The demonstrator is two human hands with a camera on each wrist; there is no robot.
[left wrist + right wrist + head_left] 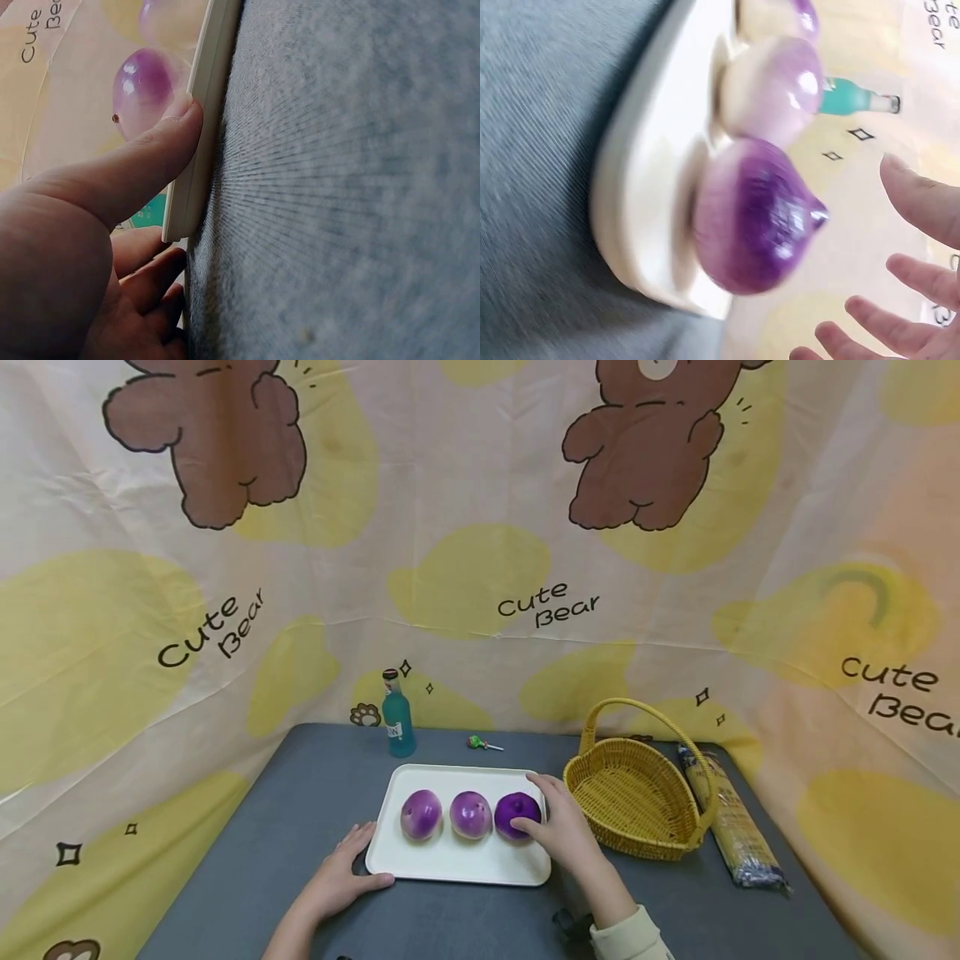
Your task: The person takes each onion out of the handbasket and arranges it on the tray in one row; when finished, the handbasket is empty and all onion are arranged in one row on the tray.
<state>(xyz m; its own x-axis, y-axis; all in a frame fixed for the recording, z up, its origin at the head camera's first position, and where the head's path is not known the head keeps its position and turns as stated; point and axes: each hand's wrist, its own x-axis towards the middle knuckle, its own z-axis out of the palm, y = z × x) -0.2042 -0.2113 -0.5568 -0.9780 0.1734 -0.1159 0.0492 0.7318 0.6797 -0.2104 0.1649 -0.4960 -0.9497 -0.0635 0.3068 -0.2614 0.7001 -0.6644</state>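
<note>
A white tray bears three purple onions in a row: a left onion, a middle onion and a darker right onion with a pointed tip. My left hand rests at the tray's near left corner. In the left wrist view its thumb lies against the tray's side wall, the other fingers by the corner. Over the tray's right end, my right hand overlaps the right onion in the head view. The right wrist view shows its fingers spread, apart from the right onion.
A yellow wicker basket with a tall handle stands right of the tray. Beyond it lies a long plastic-wrapped packet. At the back are a blue-green bottle and a green lollipop. A printed cloth hangs behind the table.
</note>
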